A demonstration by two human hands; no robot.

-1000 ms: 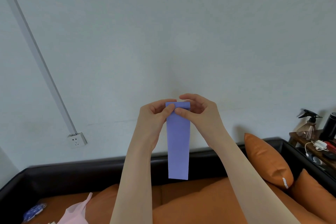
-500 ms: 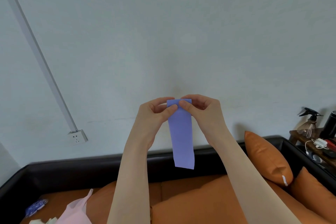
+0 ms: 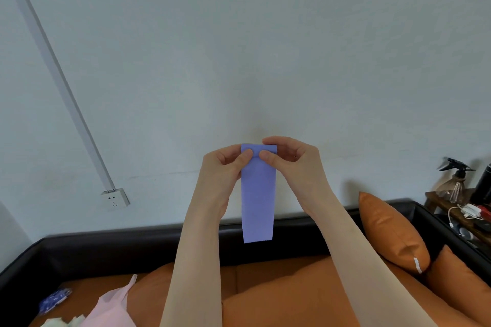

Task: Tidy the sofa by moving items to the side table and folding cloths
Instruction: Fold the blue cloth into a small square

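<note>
Cloth (image 3: 257, 194), a narrow purple strip folded lengthwise, hangs straight down in the air above the orange sofa seat (image 3: 279, 297). Left hand (image 3: 225, 167) and right hand (image 3: 289, 156) each pinch its top edge between thumb and curled fingers, thumbs nearly touching. Lower left on the seat lie a pink cloth (image 3: 111, 308) and a blue patterned cloth (image 3: 54, 298). Farther right, orange cushions (image 3: 390, 233) lean on the black sofa back (image 3: 132, 244); beyond, a side table (image 3: 446, 200) bears a spray bottle (image 3: 455, 180).
</note>
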